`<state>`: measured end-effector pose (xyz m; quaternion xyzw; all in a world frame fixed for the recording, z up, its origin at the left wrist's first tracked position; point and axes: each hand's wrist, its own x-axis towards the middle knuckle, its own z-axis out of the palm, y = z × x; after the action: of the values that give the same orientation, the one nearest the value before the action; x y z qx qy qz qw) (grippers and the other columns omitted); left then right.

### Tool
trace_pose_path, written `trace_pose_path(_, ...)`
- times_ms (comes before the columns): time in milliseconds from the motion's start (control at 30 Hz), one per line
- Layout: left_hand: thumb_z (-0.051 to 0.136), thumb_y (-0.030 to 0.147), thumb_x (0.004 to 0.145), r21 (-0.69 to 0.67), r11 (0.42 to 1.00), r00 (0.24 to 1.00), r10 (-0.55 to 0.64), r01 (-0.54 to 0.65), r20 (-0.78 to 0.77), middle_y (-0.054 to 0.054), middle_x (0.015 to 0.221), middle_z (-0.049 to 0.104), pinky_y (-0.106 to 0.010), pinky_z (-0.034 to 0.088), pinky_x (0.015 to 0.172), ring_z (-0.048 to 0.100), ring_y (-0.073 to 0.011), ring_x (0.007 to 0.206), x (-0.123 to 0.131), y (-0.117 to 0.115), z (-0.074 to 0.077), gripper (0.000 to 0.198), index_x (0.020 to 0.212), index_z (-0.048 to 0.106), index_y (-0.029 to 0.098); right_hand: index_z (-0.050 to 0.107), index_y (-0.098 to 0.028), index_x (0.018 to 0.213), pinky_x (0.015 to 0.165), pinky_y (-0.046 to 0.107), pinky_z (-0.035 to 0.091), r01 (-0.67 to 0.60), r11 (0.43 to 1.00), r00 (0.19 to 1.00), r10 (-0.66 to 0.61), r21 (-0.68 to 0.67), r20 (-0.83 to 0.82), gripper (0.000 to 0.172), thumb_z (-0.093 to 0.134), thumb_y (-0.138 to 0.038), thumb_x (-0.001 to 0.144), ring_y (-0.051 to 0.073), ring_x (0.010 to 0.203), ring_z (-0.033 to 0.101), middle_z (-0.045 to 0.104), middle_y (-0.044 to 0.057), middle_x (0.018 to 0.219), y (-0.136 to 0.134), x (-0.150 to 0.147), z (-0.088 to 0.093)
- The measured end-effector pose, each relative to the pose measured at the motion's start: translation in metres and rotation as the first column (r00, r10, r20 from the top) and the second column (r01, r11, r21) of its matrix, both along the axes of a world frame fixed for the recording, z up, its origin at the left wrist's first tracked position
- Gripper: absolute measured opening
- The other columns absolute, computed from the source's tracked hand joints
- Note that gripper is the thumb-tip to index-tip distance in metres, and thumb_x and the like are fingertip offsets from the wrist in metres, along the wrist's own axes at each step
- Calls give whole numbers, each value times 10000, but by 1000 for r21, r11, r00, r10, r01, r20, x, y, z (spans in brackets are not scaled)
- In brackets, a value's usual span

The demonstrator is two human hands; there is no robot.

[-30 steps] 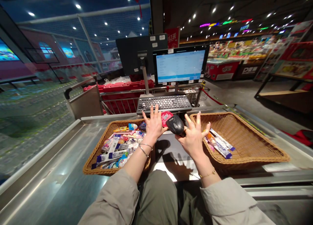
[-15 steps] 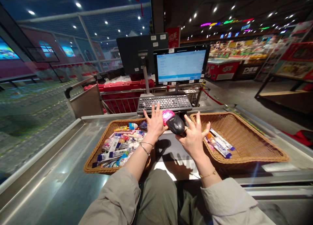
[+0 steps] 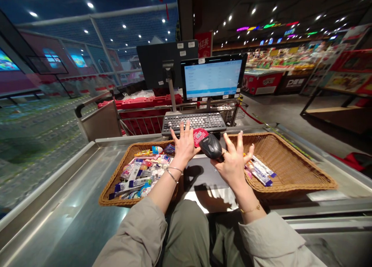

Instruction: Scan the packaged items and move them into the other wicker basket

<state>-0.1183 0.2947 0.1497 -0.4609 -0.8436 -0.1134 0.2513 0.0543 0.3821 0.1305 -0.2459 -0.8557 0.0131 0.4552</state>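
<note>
My left hand [image 3: 185,145], palm down with its fingers spread, holds a round red package [image 3: 200,136] beside its thumb and index finger. A white printed label that looks like a barcode shows on the package. In my right hand [image 3: 233,160] is a black barcode scanner [image 3: 211,146], its head close against the package's lower right edge; several fingers of this hand stick out, and its grip on the handle is partly hidden. Left of my left hand, a wicker basket [image 3: 108,189] holds many small packaged sweets. Another wicker basket [image 3: 302,164], right of my right hand, contains a few slim white-and-blue packs [image 3: 263,172].
A keyboard [image 3: 194,121] lies just beyond my hands, below a lit monitor [image 3: 213,78]. Another screen [image 3: 165,67] stands turned away at its left. Behind are a metal cart [image 3: 142,121] and red crates [image 3: 145,102]. The metal counter [image 3: 78,193] extends left.
The package has turned in my left hand, from a bright pink face to a red face with a label. My right hand and the scanner have shifted slightly, the scanner head tilting up.
</note>
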Motion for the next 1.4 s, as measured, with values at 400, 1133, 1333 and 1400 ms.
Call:
trace_pose_path(400, 722, 608, 804, -11, 984, 984, -176, 176, -2, -173, 1721, 50, -718, -157, 1199, -177, -366, 1561, 51, 59, 8, 938, 1537, 409, 112, 747, -201, 829, 1133, 790, 71, 260, 959, 955, -273, -116, -117, 260, 635, -436, 826, 440, 1531, 228, 601, 150, 1455, 74, 57, 2)
trace_pose_path(1133, 607, 463, 933, -83, 938, 941, -338, 335, -27, -123, 1725, 43, -727, -58, 1222, -113, -313, 1587, 99, 112, -16, 791, 1603, 315, 162, 732, -184, 997, 1183, 709, 32, 401, 873, 883, -449, -276, -140, 327, 672, -443, 805, 390, 1545, 217, 600, 148, 1459, 116, 115, -1)
trace_pose_path(1333, 646, 511, 908, -39, 980, 981, -194, 194, -7, -127, 1726, 79, -697, -57, 1237, -52, -337, 1593, 64, 81, -16, 809, 1588, 361, 179, 726, -201, 885, 1188, 686, 65, 350, 895, 919, -386, -277, -86, 247, 665, -421, 789, 366, 1543, 226, 610, 120, 1454, 108, 72, 15)
trace_pose_path(1400, 666, 522, 893, -27, 989, 990, -143, 143, 10, -139, 1723, 95, -695, -60, 1237, -40, -349, 1592, 51, 68, -17, 814, 1575, 387, 177, 726, -202, 847, 1174, 700, 76, 323, 908, 932, -354, -266, -80, 245, 651, -428, 790, 379, 1533, 233, 622, 128, 1435, 102, 52, 23)
